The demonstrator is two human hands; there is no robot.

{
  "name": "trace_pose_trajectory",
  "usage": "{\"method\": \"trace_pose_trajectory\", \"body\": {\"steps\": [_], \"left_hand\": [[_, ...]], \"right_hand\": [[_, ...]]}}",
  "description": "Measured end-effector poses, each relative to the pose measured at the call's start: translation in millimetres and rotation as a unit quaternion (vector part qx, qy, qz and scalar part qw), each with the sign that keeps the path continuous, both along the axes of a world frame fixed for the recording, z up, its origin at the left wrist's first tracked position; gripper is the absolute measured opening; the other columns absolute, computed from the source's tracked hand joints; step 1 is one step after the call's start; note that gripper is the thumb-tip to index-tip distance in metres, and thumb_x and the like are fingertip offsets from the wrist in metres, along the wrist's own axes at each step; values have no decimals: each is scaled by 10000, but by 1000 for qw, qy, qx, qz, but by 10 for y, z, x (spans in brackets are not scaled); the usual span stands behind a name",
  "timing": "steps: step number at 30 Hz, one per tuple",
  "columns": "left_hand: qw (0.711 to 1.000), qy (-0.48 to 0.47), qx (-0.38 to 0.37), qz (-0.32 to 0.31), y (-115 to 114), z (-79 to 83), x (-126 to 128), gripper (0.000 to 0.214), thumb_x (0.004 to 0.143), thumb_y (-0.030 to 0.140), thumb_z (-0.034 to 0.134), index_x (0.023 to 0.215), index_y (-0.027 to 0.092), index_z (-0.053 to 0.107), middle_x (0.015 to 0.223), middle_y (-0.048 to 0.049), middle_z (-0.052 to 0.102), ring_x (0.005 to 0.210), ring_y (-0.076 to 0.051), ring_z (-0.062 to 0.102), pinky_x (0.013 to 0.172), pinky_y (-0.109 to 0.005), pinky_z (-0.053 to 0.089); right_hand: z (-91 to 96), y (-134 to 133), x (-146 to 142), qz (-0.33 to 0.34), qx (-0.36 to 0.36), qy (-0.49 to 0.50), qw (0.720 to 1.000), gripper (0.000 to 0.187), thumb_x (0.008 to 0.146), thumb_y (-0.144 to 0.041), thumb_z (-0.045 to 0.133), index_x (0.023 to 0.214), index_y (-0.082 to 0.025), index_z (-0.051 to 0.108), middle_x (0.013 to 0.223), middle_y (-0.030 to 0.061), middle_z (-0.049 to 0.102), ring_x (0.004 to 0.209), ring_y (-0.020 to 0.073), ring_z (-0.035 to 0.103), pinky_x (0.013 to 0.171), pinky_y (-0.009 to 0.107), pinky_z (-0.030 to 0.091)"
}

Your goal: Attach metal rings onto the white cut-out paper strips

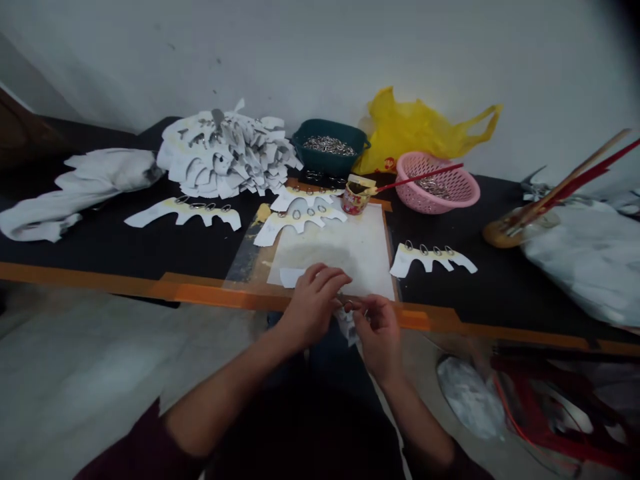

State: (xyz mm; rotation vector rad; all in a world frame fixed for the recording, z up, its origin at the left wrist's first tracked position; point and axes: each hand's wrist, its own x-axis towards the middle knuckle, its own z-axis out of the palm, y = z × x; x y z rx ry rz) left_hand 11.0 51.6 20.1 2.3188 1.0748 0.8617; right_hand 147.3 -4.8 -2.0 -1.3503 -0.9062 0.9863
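Observation:
At the table's front edge, both hands hold a white cut-out piece (347, 328) with a metal ring showing between them. My left hand (316, 303) is closed, its fingers curled over the piece from the left. A flat white end (291, 277) sticks out beside that hand; whether it belongs to the same piece I cannot tell. My right hand (381, 337) pinches the other side near the ring. Just beyond lies a pale work sheet (340, 257). On it rests a scalloped white piece (300, 223) with several rings; similar pieces lie left (183, 213) and right (433, 259).
A heap of white pieces (225, 157) sits at the back left. Behind the sheet stand a green basin (305, 155) of metal rings, a small glue pot (355, 198) with a red stick, and a pink basket (425, 200). A yellow bag (420, 133) leans against the wall.

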Motion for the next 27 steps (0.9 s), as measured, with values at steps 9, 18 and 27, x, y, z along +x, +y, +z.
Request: {"method": "trace_pose_trajectory", "body": {"steps": [9,18,27], "left_hand": [[981,83,-57,-166,314,332,-100,413,790,88,384,1185,207,357,824,7,636,779,-142,592,956,-408,272],[955,287,-70,-34,470,499,74,306,734,187,477,1023,128,396,804,-81,654,742,-247,623,751,-384,341],[952,295,-11,81,531,118,85,297,741,162,459,1037,135,439,945,-122,603,904,-278,569,800,-420,320]], "right_hand": [[233,184,45,61,-13,-57,996,196,733,-217,534,916,-223,466,704,-27,568,604,121,518,501,220,386],[462,707,20,183,-31,-485,855,238,680,-78,445,879,-186,521,723,18,556,666,164,508,613,274,334],[72,739,118,139,97,-522,836,176,754,-128,484,885,-216,563,981,51,581,1024,227,447,848,362,258]]}}
